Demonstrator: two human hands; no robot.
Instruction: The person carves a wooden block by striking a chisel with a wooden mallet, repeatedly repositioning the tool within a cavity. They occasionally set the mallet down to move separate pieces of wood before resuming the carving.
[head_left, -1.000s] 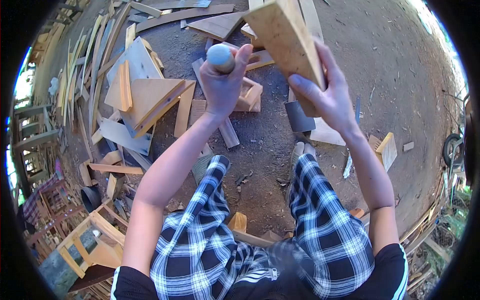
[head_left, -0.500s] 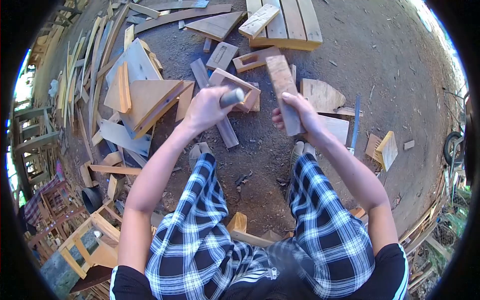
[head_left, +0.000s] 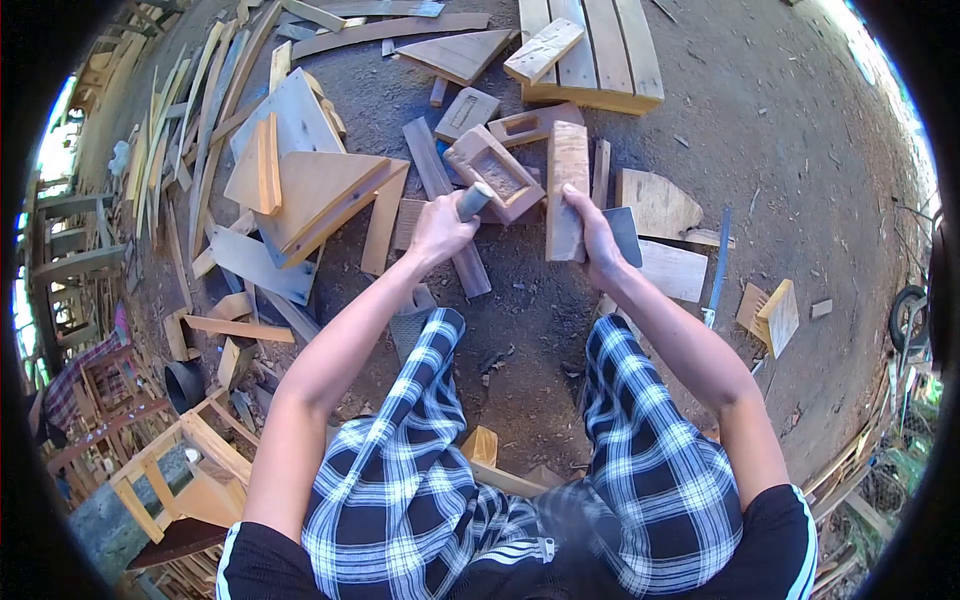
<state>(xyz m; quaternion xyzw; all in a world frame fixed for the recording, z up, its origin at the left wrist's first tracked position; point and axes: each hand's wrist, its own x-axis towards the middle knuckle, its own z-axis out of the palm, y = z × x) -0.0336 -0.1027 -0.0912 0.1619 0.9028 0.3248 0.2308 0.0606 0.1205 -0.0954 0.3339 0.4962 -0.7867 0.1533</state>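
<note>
My left hand is closed around a cylindrical handle; its pale end points up and right, and the rest of the tool is hidden by my fist. My right hand grips a long wooden block near its lower end, thumb along the side, the block almost upright in view. Just beyond my left hand lies a brown wooden block with a rectangular recess. Behind it is another slotted wooden block. A dark flat piece shows beside my right hand.
Boards and panels lie stacked at left, with long thin strips beyond them. A slatted wooden piece is at the far side. To the right lie a blue saw-like strip and a comb-toothed wood piece.
The long block has swung from a slant to nearly upright. My left hand has turned and uncovered more of the recessed block. My knees have shifted, and the view has moved slightly.
</note>
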